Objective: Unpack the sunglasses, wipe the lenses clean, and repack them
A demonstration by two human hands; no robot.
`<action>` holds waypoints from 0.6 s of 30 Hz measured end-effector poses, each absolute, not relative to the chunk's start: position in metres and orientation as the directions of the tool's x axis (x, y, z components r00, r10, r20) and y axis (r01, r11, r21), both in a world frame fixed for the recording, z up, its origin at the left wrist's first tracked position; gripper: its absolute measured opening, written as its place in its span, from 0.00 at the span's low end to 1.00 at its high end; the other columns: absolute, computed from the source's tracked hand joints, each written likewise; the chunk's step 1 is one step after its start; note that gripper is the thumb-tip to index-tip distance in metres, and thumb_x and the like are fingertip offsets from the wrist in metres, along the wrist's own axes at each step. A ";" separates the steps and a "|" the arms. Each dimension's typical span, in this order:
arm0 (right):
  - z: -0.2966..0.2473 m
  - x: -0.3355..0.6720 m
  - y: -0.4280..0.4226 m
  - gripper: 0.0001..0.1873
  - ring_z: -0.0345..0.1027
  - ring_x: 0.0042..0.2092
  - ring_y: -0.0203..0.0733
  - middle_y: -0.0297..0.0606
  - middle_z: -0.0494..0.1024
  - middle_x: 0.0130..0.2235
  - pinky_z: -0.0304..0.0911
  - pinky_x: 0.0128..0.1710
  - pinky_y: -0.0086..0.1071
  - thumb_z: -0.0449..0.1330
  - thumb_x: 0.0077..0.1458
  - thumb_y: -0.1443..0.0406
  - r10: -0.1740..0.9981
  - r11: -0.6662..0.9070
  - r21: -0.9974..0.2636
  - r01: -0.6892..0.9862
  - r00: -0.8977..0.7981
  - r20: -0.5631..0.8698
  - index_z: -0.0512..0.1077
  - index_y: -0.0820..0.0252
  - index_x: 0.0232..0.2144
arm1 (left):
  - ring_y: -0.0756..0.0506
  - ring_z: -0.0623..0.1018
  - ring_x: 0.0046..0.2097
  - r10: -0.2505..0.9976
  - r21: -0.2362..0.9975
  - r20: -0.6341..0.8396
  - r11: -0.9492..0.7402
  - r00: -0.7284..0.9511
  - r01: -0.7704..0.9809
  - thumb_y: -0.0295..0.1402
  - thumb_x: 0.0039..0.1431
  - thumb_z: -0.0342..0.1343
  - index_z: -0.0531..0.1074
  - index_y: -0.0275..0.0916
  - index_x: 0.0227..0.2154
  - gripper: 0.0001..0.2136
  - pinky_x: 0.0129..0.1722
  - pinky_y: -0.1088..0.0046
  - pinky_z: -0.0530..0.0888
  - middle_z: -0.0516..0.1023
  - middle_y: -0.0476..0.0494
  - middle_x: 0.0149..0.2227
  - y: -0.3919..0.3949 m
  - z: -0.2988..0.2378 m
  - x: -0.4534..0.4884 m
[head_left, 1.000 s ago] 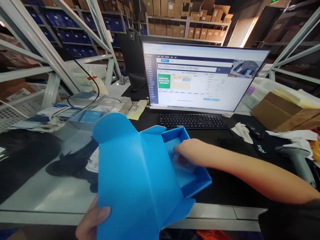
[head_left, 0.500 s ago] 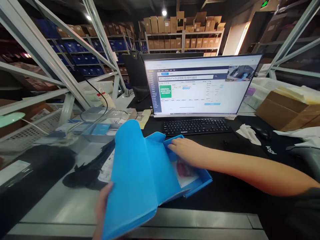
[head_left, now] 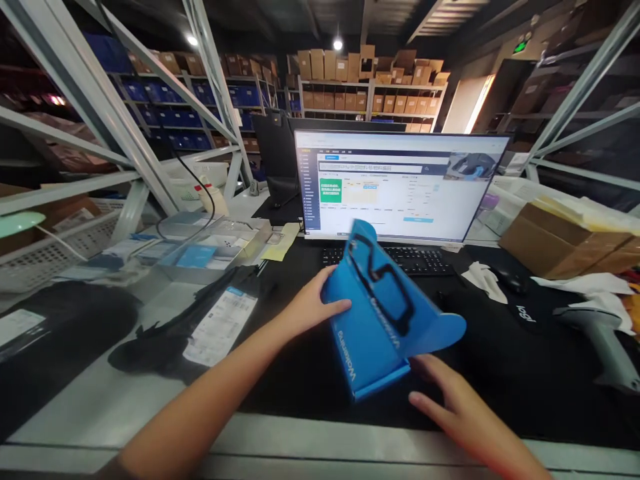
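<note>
Here's the left hand (head_left: 323, 303) clamped on the blue box (head_left: 357, 343), mid-table (head_left: 300, 433), lid (head_left: 427, 313) raised, not closed! Right hand (head_left: 450, 393), fingers apart, sits by the near right corner.

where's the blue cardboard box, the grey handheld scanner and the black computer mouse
Blue cardboard box (head_left: 365, 341): head view, on the lettered panel.
Grey handheld scanner (head_left: 611, 352): head view, on its handle.
Black computer mouse (head_left: 512, 280): head view, on its top shell.
</note>
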State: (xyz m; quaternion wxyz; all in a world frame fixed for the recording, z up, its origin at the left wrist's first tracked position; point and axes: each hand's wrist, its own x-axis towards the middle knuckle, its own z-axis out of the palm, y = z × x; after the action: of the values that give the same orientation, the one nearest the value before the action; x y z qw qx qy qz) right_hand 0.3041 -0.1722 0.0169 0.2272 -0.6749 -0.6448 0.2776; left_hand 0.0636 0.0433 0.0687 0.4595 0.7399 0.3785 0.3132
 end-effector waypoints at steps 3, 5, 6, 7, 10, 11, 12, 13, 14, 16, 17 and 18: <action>-0.013 0.276 -0.182 0.45 0.47 0.69 0.64 0.62 0.54 0.68 0.52 0.64 0.56 0.63 0.54 0.56 0.983 -0.172 -0.688 0.705 0.084 -0.161 0.52 0.67 0.67 | 0.27 0.67 0.61 0.868 0.840 0.076 -0.321 0.491 0.437 0.44 0.39 0.71 0.69 0.39 0.58 0.40 0.60 0.50 0.65 0.69 0.33 0.60 0.051 0.057 0.084; -0.023 0.260 -0.183 0.53 0.40 0.70 0.69 0.65 0.50 0.68 0.48 0.64 0.60 0.67 0.47 0.56 0.977 -0.212 -0.702 0.680 0.124 -0.174 0.49 0.70 0.68 | 0.26 0.65 0.62 0.897 0.823 0.088 -0.311 0.434 0.475 0.45 0.39 0.71 0.68 0.37 0.57 0.40 0.61 0.48 0.63 0.67 0.30 0.61 0.048 0.048 0.089; -0.026 0.253 -0.182 0.55 0.40 0.69 0.70 0.65 0.50 0.68 0.48 0.64 0.60 0.69 0.45 0.57 0.977 -0.214 -0.716 0.665 0.141 -0.161 0.49 0.70 0.67 | 0.27 0.65 0.62 0.906 0.826 0.097 -0.304 0.412 0.475 0.45 0.41 0.70 0.67 0.37 0.58 0.40 0.61 0.48 0.63 0.66 0.29 0.61 0.045 0.044 0.089; -0.026 0.247 -0.180 0.55 0.42 0.69 0.70 0.65 0.52 0.67 0.50 0.64 0.59 0.70 0.43 0.57 0.978 -0.209 -0.734 0.646 0.157 -0.141 0.51 0.70 0.67 | 0.27 0.67 0.61 0.917 0.832 0.108 -0.295 0.384 0.470 0.46 0.43 0.69 0.66 0.36 0.59 0.39 0.60 0.48 0.65 0.66 0.29 0.61 0.043 0.040 0.088; -0.019 0.231 -0.174 0.41 0.59 0.62 0.63 0.59 0.66 0.58 0.60 0.59 0.52 0.68 0.47 0.56 0.982 -0.173 -0.797 0.579 0.162 -0.096 0.62 0.68 0.60 | 0.31 0.71 0.58 0.946 0.865 0.154 -0.268 0.285 0.424 0.49 0.50 0.63 0.66 0.37 0.58 0.35 0.57 0.51 0.68 0.68 0.30 0.59 0.037 0.031 0.078; -0.014 0.227 -0.171 0.37 0.62 0.60 0.61 0.57 0.68 0.56 0.62 0.58 0.51 0.66 0.50 0.55 0.987 -0.142 -0.814 0.563 0.147 -0.070 0.64 0.66 0.58 | 0.32 0.71 0.58 0.950 0.876 0.176 -0.270 0.257 0.399 0.51 0.53 0.61 0.65 0.37 0.58 0.34 0.57 0.53 0.69 0.69 0.31 0.58 0.035 0.029 0.073; -0.009 0.223 -0.166 0.35 0.62 0.60 0.60 0.55 0.68 0.56 0.62 0.58 0.51 0.64 0.52 0.54 0.990 -0.096 -0.824 0.558 0.137 -0.023 0.64 0.65 0.58 | 0.33 0.72 0.57 0.952 0.887 0.200 -0.276 0.231 0.371 0.53 0.55 0.58 0.64 0.36 0.58 0.33 0.56 0.54 0.70 0.70 0.31 0.58 0.034 0.026 0.068; -0.002 0.219 -0.161 0.35 0.60 0.61 0.61 0.55 0.67 0.58 0.60 0.59 0.53 0.63 0.54 0.53 0.989 -0.038 -0.825 0.564 0.139 0.049 0.63 0.64 0.60 | 0.33 0.72 0.57 0.953 0.897 0.225 -0.284 0.202 0.339 0.55 0.56 0.55 0.63 0.36 0.58 0.34 0.56 0.56 0.70 0.70 0.31 0.57 0.032 0.023 0.063; 0.005 0.216 -0.156 0.36 0.55 0.64 0.62 0.56 0.63 0.61 0.58 0.60 0.55 0.62 0.55 0.53 0.979 0.028 -0.813 0.581 0.150 0.141 0.61 0.63 0.62 | 0.34 0.72 0.57 0.953 0.905 0.249 -0.293 0.173 0.310 0.57 0.56 0.52 0.61 0.35 0.59 0.36 0.56 0.57 0.70 0.70 0.31 0.57 0.031 0.021 0.057; 0.020 0.214 -0.147 0.37 0.47 0.67 0.66 0.57 0.52 0.67 0.55 0.61 0.59 0.62 0.55 0.53 0.920 0.148 -0.756 0.638 0.192 0.342 0.60 0.62 0.62 | 0.33 0.71 0.58 0.953 0.916 0.275 -0.300 0.128 0.268 0.60 0.53 0.52 0.58 0.35 0.60 0.39 0.57 0.57 0.70 0.70 0.31 0.57 0.028 0.018 0.046; 0.028 0.215 -0.144 0.35 0.45 0.68 0.69 0.58 0.47 0.69 0.55 0.60 0.60 0.63 0.54 0.55 0.878 0.206 -0.707 0.676 0.191 0.438 0.63 0.62 0.60 | 0.33 0.71 0.58 0.956 0.922 0.267 -0.290 0.119 0.256 0.60 0.52 0.54 0.58 0.37 0.59 0.39 0.58 0.56 0.70 0.70 0.32 0.57 0.026 0.018 0.040; 0.035 0.217 -0.143 0.32 0.43 0.68 0.70 0.58 0.44 0.70 0.56 0.59 0.61 0.64 0.53 0.56 0.834 0.265 -0.639 0.722 0.161 0.528 0.65 0.62 0.58 | 0.32 0.72 0.58 0.962 0.931 0.244 -0.268 0.124 0.248 0.59 0.50 0.56 0.60 0.38 0.59 0.39 0.56 0.55 0.71 0.71 0.33 0.57 0.025 0.019 0.034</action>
State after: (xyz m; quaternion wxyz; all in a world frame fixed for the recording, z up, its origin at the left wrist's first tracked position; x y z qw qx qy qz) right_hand 0.2172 -0.1427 0.0347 0.4657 -0.6032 -0.6448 0.0601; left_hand 0.0338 0.0250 0.0189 0.3821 0.6449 0.4688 0.4672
